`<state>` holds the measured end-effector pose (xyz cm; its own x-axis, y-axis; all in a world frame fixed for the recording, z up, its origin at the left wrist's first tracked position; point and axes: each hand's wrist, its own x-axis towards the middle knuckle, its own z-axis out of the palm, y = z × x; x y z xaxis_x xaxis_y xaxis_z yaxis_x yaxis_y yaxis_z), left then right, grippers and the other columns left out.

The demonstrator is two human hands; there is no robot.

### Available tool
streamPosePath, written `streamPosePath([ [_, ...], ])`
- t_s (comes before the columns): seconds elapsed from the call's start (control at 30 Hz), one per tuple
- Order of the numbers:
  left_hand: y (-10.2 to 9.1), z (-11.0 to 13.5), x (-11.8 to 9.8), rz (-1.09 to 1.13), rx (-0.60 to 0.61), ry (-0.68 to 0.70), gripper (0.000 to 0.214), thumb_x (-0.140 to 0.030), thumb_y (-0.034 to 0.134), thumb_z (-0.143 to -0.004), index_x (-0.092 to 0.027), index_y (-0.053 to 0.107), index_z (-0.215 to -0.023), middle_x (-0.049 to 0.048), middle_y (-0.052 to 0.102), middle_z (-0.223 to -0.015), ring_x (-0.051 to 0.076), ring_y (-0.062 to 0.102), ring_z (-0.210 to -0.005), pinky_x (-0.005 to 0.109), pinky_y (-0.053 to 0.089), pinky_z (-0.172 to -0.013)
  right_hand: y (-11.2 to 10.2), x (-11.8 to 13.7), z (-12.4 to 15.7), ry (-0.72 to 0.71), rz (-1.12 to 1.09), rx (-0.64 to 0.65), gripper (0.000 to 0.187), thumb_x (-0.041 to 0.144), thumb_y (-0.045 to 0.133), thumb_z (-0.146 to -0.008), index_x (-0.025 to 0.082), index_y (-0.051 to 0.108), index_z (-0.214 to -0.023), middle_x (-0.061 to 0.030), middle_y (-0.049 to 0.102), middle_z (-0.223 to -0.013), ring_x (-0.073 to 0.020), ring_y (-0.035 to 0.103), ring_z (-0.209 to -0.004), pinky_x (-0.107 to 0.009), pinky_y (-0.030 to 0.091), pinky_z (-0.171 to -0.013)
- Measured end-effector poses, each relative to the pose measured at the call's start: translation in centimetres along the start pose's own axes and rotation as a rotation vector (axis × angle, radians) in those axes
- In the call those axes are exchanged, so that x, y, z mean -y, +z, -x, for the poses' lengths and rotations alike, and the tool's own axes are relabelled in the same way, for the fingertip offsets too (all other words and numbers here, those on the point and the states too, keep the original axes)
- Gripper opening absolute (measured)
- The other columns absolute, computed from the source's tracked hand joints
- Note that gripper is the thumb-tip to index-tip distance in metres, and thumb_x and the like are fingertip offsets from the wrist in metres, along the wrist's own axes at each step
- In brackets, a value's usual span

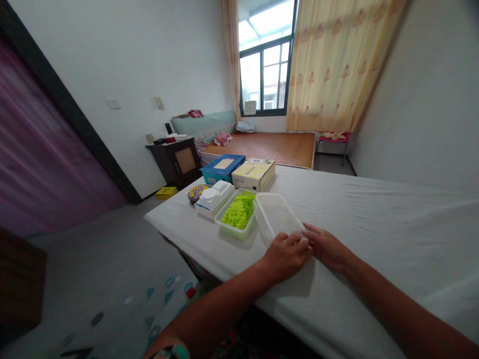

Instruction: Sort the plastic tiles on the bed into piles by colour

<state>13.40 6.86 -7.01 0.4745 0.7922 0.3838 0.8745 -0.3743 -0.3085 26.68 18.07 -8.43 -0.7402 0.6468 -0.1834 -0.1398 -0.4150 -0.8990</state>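
Observation:
A translucent plastic box (275, 212), its pale lid-like top facing up, rests on the white-covered table. At its near right corner my left hand (287, 255) is closed, the fingers curled over the edge. My right hand (326, 245) meets the left one there, with its thumb and fingers pinching the same corner. My palms hide that end of the box, so I cannot tell whether the lid is fastened. Just left of the box stands a clear tub (235, 233) full of bright green plastic pieces (238, 209).
Behind the tub are a white case (215, 195), a round tin (196, 192), a blue box (223, 168) and a yellow box (254, 173). The table's left edge (179, 244) drops to a floor with scattered coloured shapes (169, 297). A bed (269, 144) lies beyond.

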Motion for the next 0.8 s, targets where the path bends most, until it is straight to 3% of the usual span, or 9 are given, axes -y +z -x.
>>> streamPosePath([
  [0.07, -0.6, 0.1, 0.5, 0.038, -0.012, 0.016, 0.029, -0.037, 0.039, -0.099, -0.022, 0.060, -0.111, 0.0069, 0.062, -0.114, 0.020, 0.054, -0.106, 0.034, 0.040, -0.077, -0.2, 0.0, -0.2, -0.040, -0.023, -0.012, 0.036, 0.030, 0.077, -0.072, 0.020, 0.062, -0.103, -0.0033, 0.071, -0.087, -0.0139, 0.066, -0.067, -0.020, 0.054, -0.054],
  [0.13, -2.1, 0.7, 2.6, 0.063, -0.025, -0.047, 0.034, -0.045, 0.038, -0.098, -0.025, 0.060, -0.113, 0.0059, 0.062, -0.116, 0.021, 0.053, -0.109, 0.035, 0.042, -0.082, -1.0, 0.2, -0.6, -0.091, -0.031, -0.057, 0.033, 0.028, 0.076, -0.071, 0.019, 0.064, -0.100, -0.0035, 0.071, -0.087, -0.0135, 0.066, -0.067, -0.020, 0.055, -0.057],
  [0.23, -5.0, 2.4, 8.3, -0.023, -0.006, -0.406, 0.032, -0.031, 0.037, -0.099, -0.026, 0.059, -0.120, 0.0069, 0.062, -0.120, 0.021, 0.051, -0.113, 0.035, 0.043, -0.091, -3.6, 0.8, -1.4, -0.171, -0.002, -0.230, 0.032, 0.023, 0.075, -0.069, 0.019, 0.066, -0.099, -0.0044, 0.072, -0.087, -0.0148, 0.067, -0.072, -0.021, 0.057, -0.063],
  [0.33, -7.0, 4.8, 14.3, -0.172, 0.158, -0.781, 0.035, -0.024, 0.035, -0.096, -0.021, 0.061, -0.119, 0.0118, 0.061, -0.123, 0.025, 0.052, -0.114, 0.037, 0.047, -0.087, -6.7, 1.2, -2.3, -0.239, 0.070, -0.374, 0.027, 0.021, 0.070, -0.070, 0.019, 0.065, -0.097, -0.0062, 0.073, -0.087, -0.0169, 0.068, -0.072, -0.022, 0.058, -0.058],
  [0.4, -7.3, 6.3, 16.9, -0.165, 0.372, -0.895, 0.036, -0.024, 0.034, -0.094, -0.018, 0.062, -0.117, 0.0142, 0.063, -0.119, 0.027, 0.057, -0.109, 0.038, 0.050, -0.082, -8.0, 1.3, -2.6, -0.260, 0.106, -0.399, 0.022, 0.021, 0.066, -0.073, 0.020, 0.065, -0.094, -0.0071, 0.073, -0.087, -0.0184, 0.068, -0.073, -0.024, 0.058, -0.058],
  [0.47, -6.9, 7.3, 18.1, -0.099, 0.559, -0.941, 0.036, -0.029, 0.036, -0.093, -0.017, 0.062, -0.116, 0.0151, 0.065, -0.116, 0.027, 0.061, -0.106, 0.039, 0.051, -0.082, -8.4, 1.2, -2.8, -0.268, 0.096, -0.409, 0.019, 0.021, 0.064, -0.074, 0.020, 0.064, -0.092, -0.0067, 0.072, -0.086, -0.0185, 0.069, -0.073, -0.025, 0.059, -0.061],
  [0.53, -6.2, 7.8, 18.3, -0.050, 0.645, -0.940, 0.035, -0.032, 0.041, -0.091, -0.018, 0.063, -0.115, 0.0143, 0.067, -0.115, 0.026, 0.063, -0.105, 0.037, 0.050, -0.083, -8.2, 1.1, -2.8, -0.255, 0.055, -0.424, 0.019, 0.018, 0.064, -0.073, 0.020, 0.063, -0.091, -0.0056, 0.072, -0.083, -0.0172, 0.068, -0.071, -0.023, 0.058, -0.060],
  [0.67, -5.6, 7.8, 18.3, -0.022, 0.653, -0.913, 0.036, -0.029, 0.045, -0.088, -0.024, 0.062, -0.119, 0.0100, 0.067, -0.120, 0.021, 0.063, -0.108, 0.030, 0.048, -0.087, -7.5, 1.3, -2.5, -0.210, -0.030, -0.435, 0.023, 0.015, 0.068, -0.070, 0.020, 0.064, -0.092, -0.0038, 0.072, -0.080, -0.0139, 0.065, -0.063, -0.019, 0.055, -0.054],
  [0.8, -7.3, 6.5, 19.6, -0.035, 0.600, -0.873, 0.037, -0.028, 0.045, -0.086, -0.027, 0.064, -0.118, 0.0076, 0.068, -0.119, 0.021, 0.063, -0.108, 0.028, 0.047, -0.087, -7.4, 1.6, -2.4, -0.207, -0.066, -0.455, 0.021, 0.013, 0.067, -0.069, 0.020, 0.064, -0.090, -0.0036, 0.071, -0.079, -0.0135, 0.064, -0.062, -0.020, 0.055, -0.053],
])
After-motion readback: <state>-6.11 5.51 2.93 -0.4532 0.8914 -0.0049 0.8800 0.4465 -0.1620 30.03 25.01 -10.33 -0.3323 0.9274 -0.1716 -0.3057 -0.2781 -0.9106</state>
